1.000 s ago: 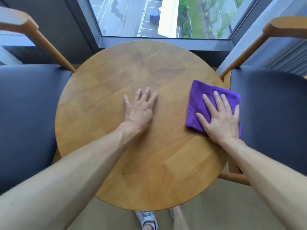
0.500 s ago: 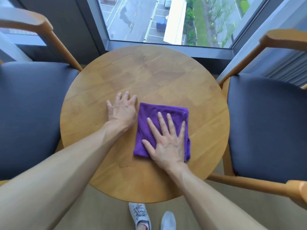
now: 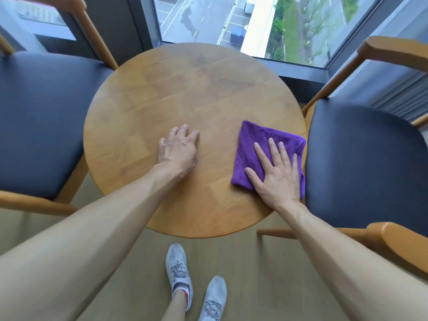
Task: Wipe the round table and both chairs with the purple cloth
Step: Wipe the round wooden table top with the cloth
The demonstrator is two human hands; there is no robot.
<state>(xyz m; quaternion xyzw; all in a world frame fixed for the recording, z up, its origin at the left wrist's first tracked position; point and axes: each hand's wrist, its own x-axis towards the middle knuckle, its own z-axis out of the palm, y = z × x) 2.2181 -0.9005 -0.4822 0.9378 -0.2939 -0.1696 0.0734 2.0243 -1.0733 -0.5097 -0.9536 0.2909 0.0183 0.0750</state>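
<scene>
Wooden and round, the bench (image 3: 185,96) fills the middle of the head view, its top a patchwork of honey-coloured boards. On its right side, close to the rim, lies the purple cloth (image 3: 261,140), folded into a rough square, with 1 corner reaching the edge nearest the right chair (image 3: 361,163). The right hand (image 3: 276,174) lies flat on the cloth with its fingers straight and slightly spread, palm down, pressing the fabric against the wood; nothing is pinched or curled round. The left hand (image 3: 178,154) rests on bare wood near the bench's centre, well apart from the cloth, its fingers loosely bent with the tips touching the surface and holding nothing. Both forearms reach in from the lower corners.

2 chairs flank the bench. The left chair (image 3: 41,121) has a dark padded seat and a pale wooden frame, its seat edge just beside the bench rim. The right chair has the same dark seat and wooden arms, and stands equally close on the other side. Beyond the bench a window (image 3: 254,24) looks down on a road, parked cars and trees. Below the near rim, 2 grey sneakers (image 3: 178,272) stand on a pale wooden floor (image 3: 254,274).
</scene>
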